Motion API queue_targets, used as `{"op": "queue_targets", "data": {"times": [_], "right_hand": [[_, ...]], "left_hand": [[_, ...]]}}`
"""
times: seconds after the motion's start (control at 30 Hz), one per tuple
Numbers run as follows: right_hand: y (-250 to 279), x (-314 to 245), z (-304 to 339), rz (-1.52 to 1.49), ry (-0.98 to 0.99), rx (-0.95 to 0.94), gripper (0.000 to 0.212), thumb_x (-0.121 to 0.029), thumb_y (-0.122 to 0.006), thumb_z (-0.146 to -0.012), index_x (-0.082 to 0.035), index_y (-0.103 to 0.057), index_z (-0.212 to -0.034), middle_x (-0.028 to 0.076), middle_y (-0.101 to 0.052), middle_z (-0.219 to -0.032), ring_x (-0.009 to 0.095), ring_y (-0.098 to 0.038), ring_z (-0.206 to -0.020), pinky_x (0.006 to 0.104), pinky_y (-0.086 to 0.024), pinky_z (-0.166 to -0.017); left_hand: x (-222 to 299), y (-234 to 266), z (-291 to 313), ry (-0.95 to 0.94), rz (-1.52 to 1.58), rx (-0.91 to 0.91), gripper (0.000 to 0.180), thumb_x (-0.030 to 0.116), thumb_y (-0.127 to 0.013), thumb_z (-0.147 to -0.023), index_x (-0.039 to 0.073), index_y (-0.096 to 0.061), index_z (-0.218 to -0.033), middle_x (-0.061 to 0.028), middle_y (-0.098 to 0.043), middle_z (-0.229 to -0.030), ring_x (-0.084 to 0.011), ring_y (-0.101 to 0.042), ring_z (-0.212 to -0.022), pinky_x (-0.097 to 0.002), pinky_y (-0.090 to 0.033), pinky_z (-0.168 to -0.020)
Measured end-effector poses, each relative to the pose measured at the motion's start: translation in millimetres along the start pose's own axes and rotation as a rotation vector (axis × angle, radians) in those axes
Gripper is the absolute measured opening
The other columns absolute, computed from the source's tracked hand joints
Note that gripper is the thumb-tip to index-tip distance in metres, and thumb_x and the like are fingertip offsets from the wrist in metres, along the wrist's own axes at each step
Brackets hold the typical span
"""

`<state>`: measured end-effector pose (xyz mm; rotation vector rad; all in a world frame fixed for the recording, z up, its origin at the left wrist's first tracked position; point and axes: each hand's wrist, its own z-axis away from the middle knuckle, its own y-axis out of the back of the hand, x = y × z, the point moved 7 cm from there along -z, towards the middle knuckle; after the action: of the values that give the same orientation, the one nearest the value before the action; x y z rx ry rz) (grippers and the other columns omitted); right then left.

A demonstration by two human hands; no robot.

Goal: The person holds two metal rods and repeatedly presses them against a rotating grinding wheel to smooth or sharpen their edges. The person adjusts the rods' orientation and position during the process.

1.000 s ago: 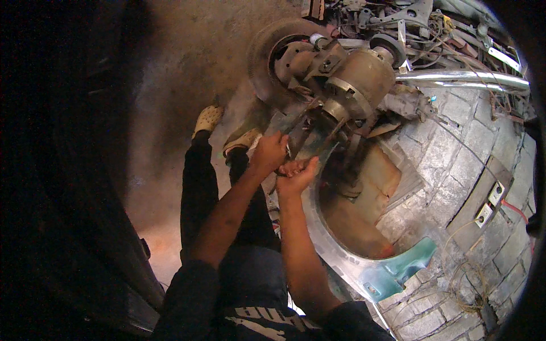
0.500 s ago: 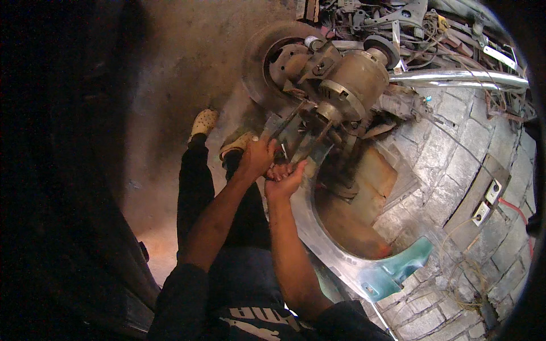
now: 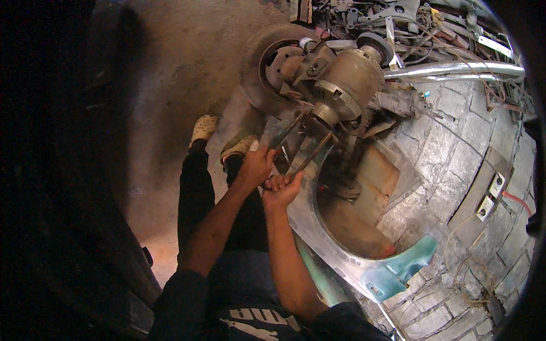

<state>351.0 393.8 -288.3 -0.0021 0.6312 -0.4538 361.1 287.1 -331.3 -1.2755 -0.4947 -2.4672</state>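
Note:
My left hand [image 3: 256, 165] and my right hand [image 3: 280, 189] are close together at the lower ends of long rusty metal rods [image 3: 296, 142] that run up to a tan engine block [image 3: 347, 85]. Each hand is closed around the base of a rod. The engine sits beside a small wheel with a dark tyre [image 3: 256, 68]. Below the rods lies a bent sheet-metal body panel [image 3: 335, 250] with a big round opening and a teal edge [image 3: 409, 261].
My legs in dark trousers and light shoes [image 3: 205, 128] stretch over a brown concrete floor. A chrome pipe [image 3: 455, 69] and a heap of metal parts [image 3: 398, 17] lie at the top right. A grey stone wall with sockets [image 3: 489, 196] fills the right side.
The view has shifted slightly, with my hands and the engine a little lower and to the right. Both hands stay closed on the rods.

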Motion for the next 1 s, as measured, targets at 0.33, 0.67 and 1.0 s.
{"op": "queue_targets", "data": {"times": [0.33, 0.67, 1.0], "right_hand": [[6.6, 1.0, -0.1, 0.031, 0.004, 0.007, 0.050, -0.053, -0.041, -0.085, -0.016, -0.030, -0.053, -0.005, -0.023, -0.044, 0.010, -0.023, -0.039, 0.0246, -0.021, -0.043], [-12.1, -3.0, 22.5, 0.159, -0.169, -0.125, 0.046, -0.052, -0.046, -0.083, -0.016, -0.033, -0.058, -0.003, -0.028, -0.046, 0.013, -0.029, -0.041, 0.0290, -0.026, -0.043], [-83.7, -95.1, 196.5, 0.381, 0.031, -1.059, 0.042, -0.041, -0.041, -0.089, -0.008, -0.041, -0.064, 0.003, -0.036, -0.048, 0.016, -0.038, -0.044, 0.0324, -0.037, -0.050]], "left_hand": [[4.8, 2.0, 2.6, -0.007, -0.042, 0.003, 0.028, 0.023, -0.046, -0.086, -0.003, -0.054, -0.082, -0.0266, -0.054, -0.061, -0.0412, -0.057, -0.060, -0.0436, -0.044, -0.052], [2.9, 27.5, 33.2, -0.063, -0.130, 0.216, 0.027, 0.023, -0.045, -0.087, -0.002, -0.056, -0.085, -0.0217, -0.057, -0.067, -0.0398, -0.055, -0.063, -0.0447, -0.042, -0.054], [159.3, 106.9, 141.6, -0.258, 0.178, 0.186, 0.029, 0.025, -0.040, -0.091, 0.001, -0.050, -0.077, -0.0059, -0.048, -0.052, -0.0123, -0.046, -0.047, -0.0293, -0.037, -0.045]]}}
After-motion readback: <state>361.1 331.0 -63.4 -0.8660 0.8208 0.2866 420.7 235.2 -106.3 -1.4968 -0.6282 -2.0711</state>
